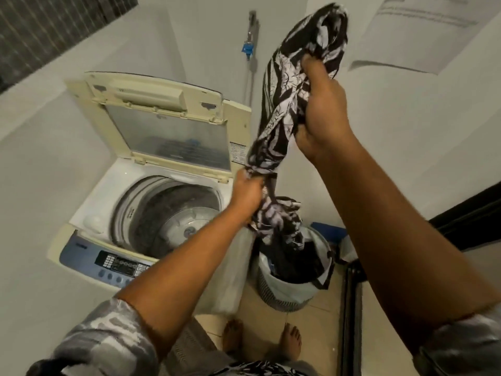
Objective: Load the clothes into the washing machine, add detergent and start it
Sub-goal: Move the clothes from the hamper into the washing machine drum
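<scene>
A long black-and-white patterned garment hangs stretched between my two hands. My right hand grips its upper part, raised high at the right. My left hand grips it lower down, beside the washer's right edge. The garment's tail drops into a round laundry basket on the floor. The top-loading washing machine stands at the left with its lid raised. Its metal drum is visible, with something dark along its wall. The control panel faces me.
A water tap with a blue fitting is on the wall behind the washer. A blue object lies behind the basket. A dark door frame runs along the right. My bare feet stand on the tiled floor.
</scene>
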Demonstrator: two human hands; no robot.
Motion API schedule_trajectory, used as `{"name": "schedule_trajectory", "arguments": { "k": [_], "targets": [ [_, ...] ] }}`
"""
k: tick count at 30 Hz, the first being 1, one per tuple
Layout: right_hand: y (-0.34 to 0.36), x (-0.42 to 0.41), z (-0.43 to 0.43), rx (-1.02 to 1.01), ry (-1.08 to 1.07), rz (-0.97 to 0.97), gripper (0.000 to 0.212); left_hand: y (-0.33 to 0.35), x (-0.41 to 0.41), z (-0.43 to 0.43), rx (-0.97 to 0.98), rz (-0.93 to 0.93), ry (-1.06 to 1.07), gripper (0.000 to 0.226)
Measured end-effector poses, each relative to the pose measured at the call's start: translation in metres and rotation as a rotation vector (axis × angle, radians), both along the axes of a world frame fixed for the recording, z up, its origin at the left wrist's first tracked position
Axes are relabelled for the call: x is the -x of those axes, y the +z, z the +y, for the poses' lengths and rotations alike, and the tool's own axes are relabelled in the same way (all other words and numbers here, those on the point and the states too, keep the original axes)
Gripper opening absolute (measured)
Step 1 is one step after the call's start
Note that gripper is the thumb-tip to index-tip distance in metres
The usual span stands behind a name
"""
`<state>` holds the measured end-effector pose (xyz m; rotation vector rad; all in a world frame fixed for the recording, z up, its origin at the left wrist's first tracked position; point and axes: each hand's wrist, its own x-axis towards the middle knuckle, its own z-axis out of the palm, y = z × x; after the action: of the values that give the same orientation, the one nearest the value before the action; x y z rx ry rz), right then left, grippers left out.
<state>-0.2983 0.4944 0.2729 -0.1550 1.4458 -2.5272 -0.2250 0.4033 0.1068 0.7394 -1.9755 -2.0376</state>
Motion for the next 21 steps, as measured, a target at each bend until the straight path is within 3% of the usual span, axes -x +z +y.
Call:
{"name": "schedule_trajectory", "arguments": {
  "k": [3,5,7,10,15,18,20,21],
  "targets": [
    [0.002,-0.014,-0.031,-0.206,0.000,0.311,0.025,0.053,-0.024,-0.080,-0.251,0.081,0.241,0.021],
    [-0.007,-0.029,-0.057,-0.419,-0.019,0.545,0.044,0.093,-0.038,-0.123,-0.418,0.254,0.286,0.036],
    [-0.029,-0.047,-0.085,-0.572,0.095,0.732,0.068,0.127,-0.046,-0.153,-0.540,0.464,0.221,0.041],
    [-0.077,-0.067,-0.133,-0.692,0.280,0.808,0.078,0.152,-0.052,-0.181,-0.558,0.591,0.214,0.046],
    [-0.118,-0.079,-0.193,-0.599,0.422,0.488,0.062,0.146,-0.068,-0.209,-0.100,0.555,0.400,0.028],
    [-0.122,-0.076,-0.226,-0.563,0.369,0.412,0.036,0.135,-0.074,-0.219,0.252,0.497,0.317,0.045],
    [-0.103,-0.080,-0.244,-0.602,0.271,0.490,0.038,0.133,-0.075,-0.221,0.499,0.489,0.253,0.049],
    [-0.096,-0.082,-0.252,-0.492,0.325,0.502,0.036,0.134,-0.076,-0.223,0.613,0.479,0.236,0.048]
  ]
}}
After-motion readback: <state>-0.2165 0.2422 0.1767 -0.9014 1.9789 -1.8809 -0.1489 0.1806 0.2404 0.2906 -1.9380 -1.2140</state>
